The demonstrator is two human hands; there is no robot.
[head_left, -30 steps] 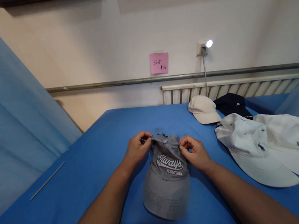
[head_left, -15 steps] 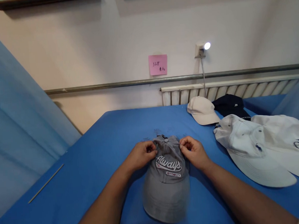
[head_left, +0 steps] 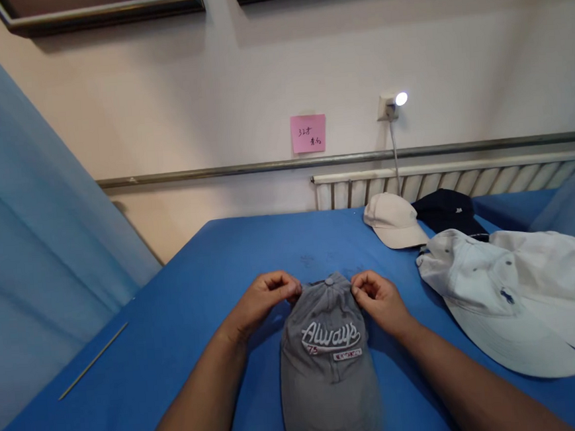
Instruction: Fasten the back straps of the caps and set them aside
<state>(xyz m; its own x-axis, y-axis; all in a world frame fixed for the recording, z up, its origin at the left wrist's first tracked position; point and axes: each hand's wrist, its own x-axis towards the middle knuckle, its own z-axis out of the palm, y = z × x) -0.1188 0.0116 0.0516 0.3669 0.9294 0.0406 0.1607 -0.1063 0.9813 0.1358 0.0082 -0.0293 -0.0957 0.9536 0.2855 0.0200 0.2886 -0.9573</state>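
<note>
A grey baseball cap (head_left: 325, 385) with "Always" stitched on its front lies in front of me, its brim toward me and running past the bottom edge of the view. My left hand (head_left: 269, 296) pinches the cap's fabric at the left of the crown's top. On the opposite side, my right hand (head_left: 380, 301) pinches the crown near its top right. Between the two hands the crown is drawn up, with its button on top. The back of the cap is hidden behind the crown.
To the right lie a pale cap with a small dark logo (head_left: 477, 293), a white cap lettered CK (head_left: 560, 267), a beige cap (head_left: 392, 217) and a navy cap (head_left: 446, 209). A thin stick (head_left: 92, 361) rests at the left on the blue-covered table (head_left: 177, 337).
The grey cap has come closer to me, lower in the view, with both hands still gripping it. My view has tilted up slightly.
</note>
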